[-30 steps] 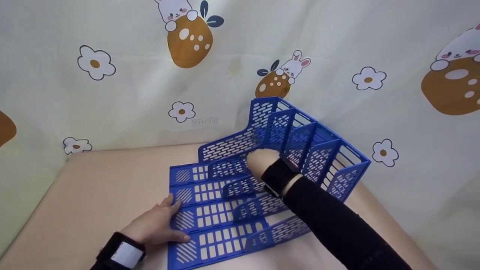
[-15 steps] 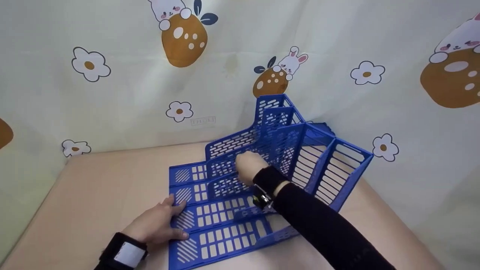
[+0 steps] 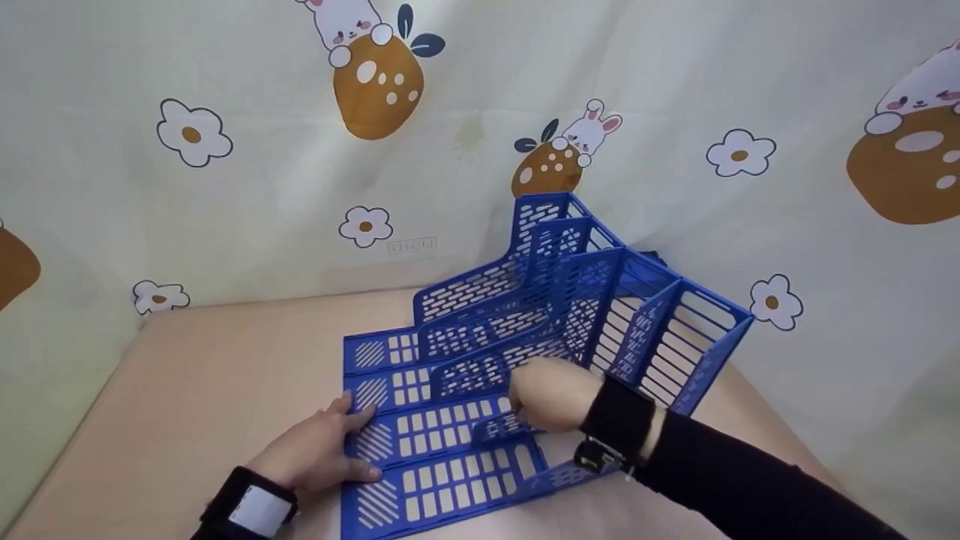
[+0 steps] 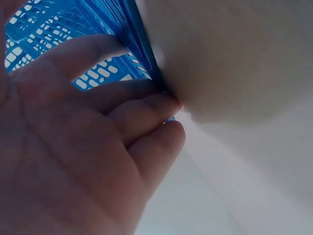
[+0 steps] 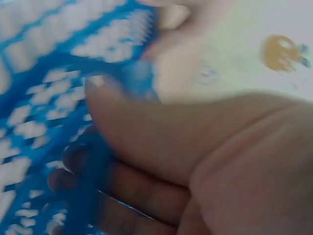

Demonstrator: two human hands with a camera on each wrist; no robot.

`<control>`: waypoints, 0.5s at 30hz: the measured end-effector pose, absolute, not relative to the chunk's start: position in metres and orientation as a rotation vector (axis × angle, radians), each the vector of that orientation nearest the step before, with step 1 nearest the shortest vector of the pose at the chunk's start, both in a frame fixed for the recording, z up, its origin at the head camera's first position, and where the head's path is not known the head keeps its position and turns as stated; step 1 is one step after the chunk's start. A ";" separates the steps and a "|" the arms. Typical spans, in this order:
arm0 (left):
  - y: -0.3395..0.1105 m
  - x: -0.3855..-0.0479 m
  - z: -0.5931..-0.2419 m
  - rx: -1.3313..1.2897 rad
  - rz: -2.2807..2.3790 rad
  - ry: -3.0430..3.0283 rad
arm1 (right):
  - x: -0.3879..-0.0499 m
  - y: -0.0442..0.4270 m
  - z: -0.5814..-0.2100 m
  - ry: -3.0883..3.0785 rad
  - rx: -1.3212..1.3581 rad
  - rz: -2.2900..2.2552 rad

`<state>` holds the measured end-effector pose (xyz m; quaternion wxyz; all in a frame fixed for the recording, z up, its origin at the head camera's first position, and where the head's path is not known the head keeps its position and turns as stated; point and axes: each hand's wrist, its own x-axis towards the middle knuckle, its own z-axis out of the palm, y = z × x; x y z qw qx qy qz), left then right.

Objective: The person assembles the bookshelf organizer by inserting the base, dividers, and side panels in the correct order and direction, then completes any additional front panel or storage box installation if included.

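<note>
A blue plastic file rack (image 3: 457, 424) with perforated panels lies on the table, its compartments rising at the right. My left hand (image 3: 319, 446) rests along the rack's left edge, fingers relaxed and thumb on the base; in the left wrist view the fingers of that hand (image 4: 98, 117) touch the edge. My right hand (image 3: 551, 394) is over the middle of the rack at a low divider. Close up in the right wrist view, the thumb and curled fingers of my right hand (image 5: 142, 152) grip a blue divider (image 5: 88, 186); the picture is blurred.
The table (image 3: 225, 360) extends left of the rack. Behind it hangs a pale curtain (image 3: 450, 150) with rabbit and flower prints. A blue panel (image 3: 637, 274) leans out of line behind the upright compartments. A black-sleeved arm (image 3: 750, 472) crosses the right front.
My right hand has moved from the rear dividers toward the front right. Two middle dividers have shifted toward the rear, and a rear panel now tilts outward. My left hand has stayed on the edge.
</note>
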<state>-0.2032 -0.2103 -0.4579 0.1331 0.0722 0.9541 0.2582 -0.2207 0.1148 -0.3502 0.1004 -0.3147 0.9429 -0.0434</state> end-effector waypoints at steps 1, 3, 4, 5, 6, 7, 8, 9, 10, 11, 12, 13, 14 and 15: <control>-0.209 -0.203 -0.458 0.215 0.744 2.772 | -0.221 0.119 -0.357 2.805 -0.965 -0.157; -0.210 -0.204 -0.458 0.220 0.741 2.779 | -0.224 0.124 -0.368 2.840 -0.988 -0.272; -0.210 -0.204 -0.458 0.227 0.737 2.785 | -0.225 0.126 -0.372 2.855 -0.996 -0.335; -0.210 -0.205 -0.457 0.243 0.731 2.794 | -0.227 0.126 -0.376 2.871 -1.010 -0.392; -0.210 -0.205 -0.456 0.255 0.726 2.801 | -0.229 0.125 -0.378 2.884 -1.013 -0.444; -0.210 -0.206 -0.455 0.267 0.720 2.807 | -0.230 0.123 -0.380 2.895 -1.009 -0.490; -0.210 -0.207 -0.455 0.275 0.719 2.812 | -0.229 0.119 -0.380 2.908 -0.991 -0.517; -0.210 -0.207 -0.454 0.288 0.714 2.819 | -0.228 0.113 -0.380 2.919 -0.965 -0.539; -0.211 -0.207 -0.453 0.296 0.714 2.823 | -0.227 0.106 -0.380 2.930 -0.965 -0.542; -0.211 -0.208 -0.453 0.307 0.717 2.824 | -0.226 0.099 -0.379 2.941 -0.958 -0.539; -0.211 -0.208 -0.454 0.310 0.725 2.820 | -0.225 0.093 -0.379 2.943 -0.934 -0.535; -0.211 -0.208 -0.455 0.316 0.730 2.816 | -0.223 0.087 -0.378 2.940 -0.913 -0.530; -0.212 -0.207 -0.456 0.315 0.734 2.811 | -0.222 0.083 -0.378 2.930 -0.895 -0.523; -0.212 -0.207 -0.457 0.313 0.738 2.808 | -0.222 0.081 -0.378 2.909 -0.884 -0.530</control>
